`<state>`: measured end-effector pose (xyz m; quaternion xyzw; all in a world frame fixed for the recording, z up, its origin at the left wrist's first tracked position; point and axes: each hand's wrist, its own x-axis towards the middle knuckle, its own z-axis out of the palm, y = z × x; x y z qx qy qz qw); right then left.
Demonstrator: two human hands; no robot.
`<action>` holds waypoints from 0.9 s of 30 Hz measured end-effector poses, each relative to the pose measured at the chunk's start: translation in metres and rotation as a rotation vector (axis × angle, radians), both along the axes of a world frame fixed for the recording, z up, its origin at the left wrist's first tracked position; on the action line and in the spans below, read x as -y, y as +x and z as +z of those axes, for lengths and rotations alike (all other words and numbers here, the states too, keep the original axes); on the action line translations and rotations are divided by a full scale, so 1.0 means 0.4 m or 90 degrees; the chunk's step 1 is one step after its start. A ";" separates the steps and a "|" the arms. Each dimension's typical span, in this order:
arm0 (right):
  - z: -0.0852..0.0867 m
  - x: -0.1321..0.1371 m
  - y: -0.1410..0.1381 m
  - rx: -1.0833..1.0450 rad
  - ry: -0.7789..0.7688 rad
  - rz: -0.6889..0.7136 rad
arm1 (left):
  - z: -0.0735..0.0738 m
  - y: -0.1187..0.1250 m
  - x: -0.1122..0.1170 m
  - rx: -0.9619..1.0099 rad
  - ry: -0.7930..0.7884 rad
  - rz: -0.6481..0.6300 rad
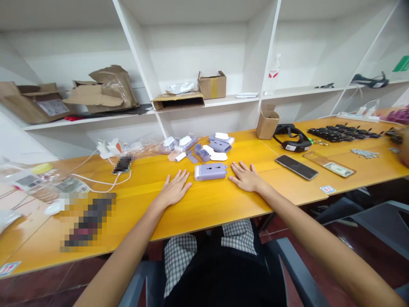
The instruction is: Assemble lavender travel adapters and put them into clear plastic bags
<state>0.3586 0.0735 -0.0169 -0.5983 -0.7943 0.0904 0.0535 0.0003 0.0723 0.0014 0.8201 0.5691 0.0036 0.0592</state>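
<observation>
My left hand (174, 188) lies flat on the yellow wooden table (204, 204), fingers stretched out, holding nothing. To its right is a lilac plastic casing (211, 171) with two dark slots on top and a perforated side. My right hand (245, 176) rests flat on the other side of that casing, fingers spread and nothing in them. Neither hand grips the casing. Behind it lie more lilac and white plastic parts, among them a lilac shell (220, 146), a white oval piece (218, 156) and a small lilac cup (203, 153).
On the right are a smartphone (296, 166), a clear phone case (330, 164), a black headset (292, 138) and a small carton (267, 123). Leftward stand chargers with cables (110, 148) and a plastic bottle (47, 183). Shelves behind hold cardboard boxes (212, 86).
</observation>
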 end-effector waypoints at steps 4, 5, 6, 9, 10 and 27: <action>-0.006 -0.003 0.000 0.016 -0.008 -0.004 | -0.005 -0.002 0.000 -0.009 0.005 -0.017; -0.008 -0.004 0.000 0.019 -0.006 -0.005 | -0.007 -0.003 -0.001 -0.008 0.005 -0.019; -0.009 -0.005 0.000 0.020 -0.004 -0.004 | -0.008 -0.004 -0.001 -0.006 0.006 -0.020; -0.007 -0.005 -0.001 0.025 -0.007 -0.002 | -0.008 -0.005 -0.001 0.003 0.005 -0.016; -0.005 -0.005 -0.001 0.027 -0.009 -0.001 | -0.008 -0.004 -0.001 0.004 0.004 -0.014; 0.001 -0.003 -0.003 0.026 -0.008 0.000 | -0.009 -0.003 -0.002 0.001 0.024 -0.015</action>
